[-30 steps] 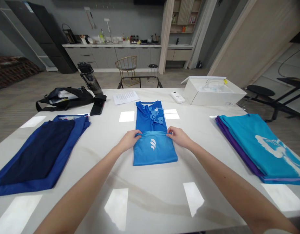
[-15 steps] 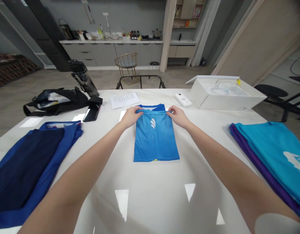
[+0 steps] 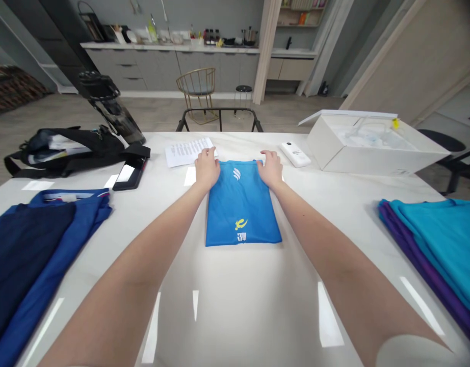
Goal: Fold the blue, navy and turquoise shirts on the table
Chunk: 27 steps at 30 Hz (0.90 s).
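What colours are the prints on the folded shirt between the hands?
White and yellow, on the blue shirt, in the head view.

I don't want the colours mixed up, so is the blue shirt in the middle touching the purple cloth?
Apart. The head view shows bare table between the blue shirt and the purple cloth.

My left hand [image 3: 207, 168] and my right hand [image 3: 270, 169] rest at the far corners of a folded blue shirt [image 3: 242, 204] on the marble-patterned table [image 3: 235, 290]. A printed sheet [image 3: 187, 152] lies beside my left hand; a white power bank [image 3: 295, 154] and an open white box [image 3: 378, 148] sit beyond my right, and folded clothes lie on both sides.
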Each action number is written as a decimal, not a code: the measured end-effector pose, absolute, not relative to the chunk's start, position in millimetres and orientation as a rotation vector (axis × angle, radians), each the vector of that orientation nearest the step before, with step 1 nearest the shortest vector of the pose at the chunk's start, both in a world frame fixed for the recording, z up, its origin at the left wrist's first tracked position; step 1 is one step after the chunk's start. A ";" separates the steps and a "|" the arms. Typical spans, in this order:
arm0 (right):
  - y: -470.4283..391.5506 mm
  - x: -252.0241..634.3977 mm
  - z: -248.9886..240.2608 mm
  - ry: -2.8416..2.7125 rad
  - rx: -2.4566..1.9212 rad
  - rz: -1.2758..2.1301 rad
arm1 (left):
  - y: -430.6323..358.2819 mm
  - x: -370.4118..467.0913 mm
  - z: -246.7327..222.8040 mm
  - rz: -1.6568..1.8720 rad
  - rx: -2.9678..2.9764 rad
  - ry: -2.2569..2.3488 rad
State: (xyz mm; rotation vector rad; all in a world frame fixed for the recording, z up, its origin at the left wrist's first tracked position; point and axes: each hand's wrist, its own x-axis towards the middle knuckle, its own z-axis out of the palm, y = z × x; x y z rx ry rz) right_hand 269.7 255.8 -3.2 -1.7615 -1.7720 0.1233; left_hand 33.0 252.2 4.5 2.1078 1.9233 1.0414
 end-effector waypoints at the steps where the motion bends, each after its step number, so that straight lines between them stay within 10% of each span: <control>1: 249.8 263.5 -4.0 -1.846 -1.767 0.067 | 245.6 39.3 3.1 0.988 2.227 1.854; 9: 229.2 240.3 -15.8 -2.248 -1.873 0.252 | 227.2 65.6 -16.3 0.325 2.304 1.706; 27: 157.3 243.5 -14.9 -2.288 -1.892 0.270 | 151.1 69.0 -24.6 0.393 2.389 1.790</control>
